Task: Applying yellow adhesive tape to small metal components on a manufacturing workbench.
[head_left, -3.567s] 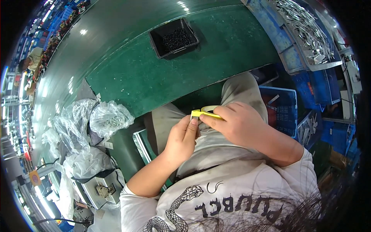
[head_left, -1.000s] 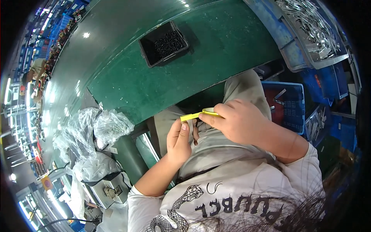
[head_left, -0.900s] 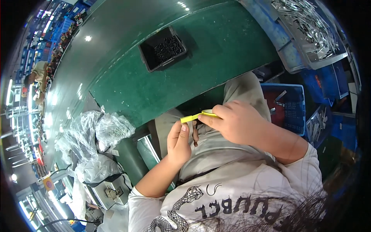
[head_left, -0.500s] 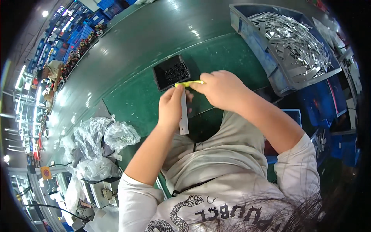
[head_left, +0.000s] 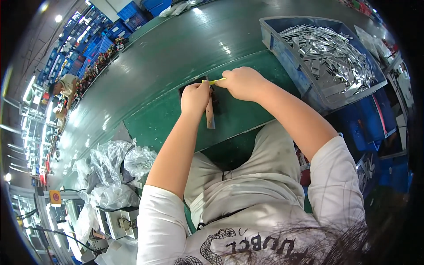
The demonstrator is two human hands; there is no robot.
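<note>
Green worktop point(head_left: 243, 112) underlies yellow strip point(head_left: 214, 82), blue crates point(head_left: 132, 17) beyond.

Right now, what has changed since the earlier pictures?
The left hand and right hand have moved forward, from above the lap to above the green tabletop, partly hiding the black plastic bin. The left hand still holds the flat grey metal strip, the right hand the bright yellow tape; nothing was visibly let go. The bin stays on the tabletop.

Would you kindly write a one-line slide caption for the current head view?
The left hand grips a flat metal strip while the right hand holds yellow tape at its upper end.
</note>
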